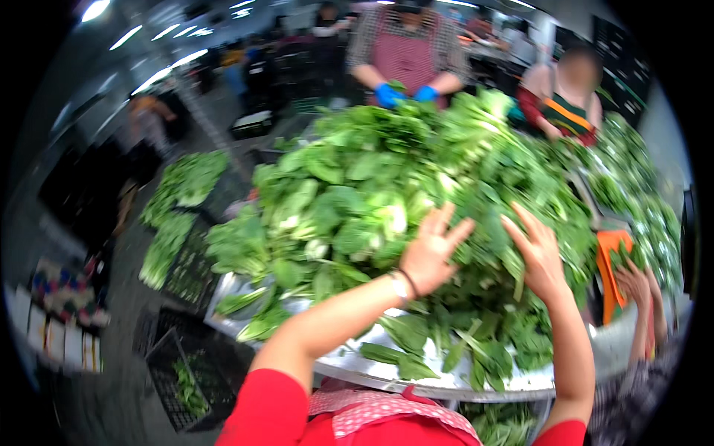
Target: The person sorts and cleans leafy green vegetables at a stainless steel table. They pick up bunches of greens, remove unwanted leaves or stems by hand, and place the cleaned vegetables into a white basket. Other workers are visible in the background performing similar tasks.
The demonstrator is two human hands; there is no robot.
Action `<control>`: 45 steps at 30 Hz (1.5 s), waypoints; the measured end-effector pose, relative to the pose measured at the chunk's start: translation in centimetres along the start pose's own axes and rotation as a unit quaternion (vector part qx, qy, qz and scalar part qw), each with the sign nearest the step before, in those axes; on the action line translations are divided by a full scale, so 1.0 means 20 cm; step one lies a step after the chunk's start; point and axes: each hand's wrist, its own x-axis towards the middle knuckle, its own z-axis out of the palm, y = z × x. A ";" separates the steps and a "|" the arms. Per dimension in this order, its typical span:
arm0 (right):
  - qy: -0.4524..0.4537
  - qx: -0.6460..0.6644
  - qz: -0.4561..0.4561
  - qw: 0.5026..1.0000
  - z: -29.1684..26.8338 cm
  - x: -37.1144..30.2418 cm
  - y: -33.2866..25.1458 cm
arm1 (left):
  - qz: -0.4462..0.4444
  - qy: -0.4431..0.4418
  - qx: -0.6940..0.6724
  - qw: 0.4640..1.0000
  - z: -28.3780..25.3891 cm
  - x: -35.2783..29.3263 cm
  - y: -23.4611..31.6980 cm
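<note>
A tall heap of leafy greens (357, 193), with pale stems and broad green leaves, covers most of the metal table (297, 306) in front of me. My left hand (433, 256) rests against the near side of the heap, fingers spread. To its right, my right hand (537, 254) reaches over the leaves with its fingers also apart. Both palms face the greens, and neither hand is closed on any. Loose leaves (405, 357) lie along the table's near edge below my hands. The picture is slightly blurred.
Across the heap stands a person in blue gloves (388, 95). Another person (569, 97) works at the far right, and a co-worker's hands (634, 284) are beside an orange panel (613, 275). Black crates (195, 364) with greens stand on the floor at left.
</note>
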 end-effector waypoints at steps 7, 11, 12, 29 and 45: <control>0.043 0.076 0.048 0.995 -0.01 0.05 0.17 | 0.061 0.073 -0.117 0.989 0.00 0.27 0.00; 0.097 0.182 0.077 0.975 -0.07 0.12 0.24 | 0.058 0.046 -0.148 0.986 -0.13 0.40 0.10; 0.094 0.189 0.081 0.974 -0.11 0.13 0.23 | 0.054 0.033 -0.153 0.986 -0.17 0.43 0.11; -0.047 0.443 0.045 0.894 -0.52 0.08 0.00 | -0.098 -0.206 -0.361 0.904 -0.73 0.18 0.45; -0.249 0.220 0.150 0.931 0.23 -0.17 -0.10 | -0.207 -0.169 -0.131 0.955 -0.02 -0.59 -0.21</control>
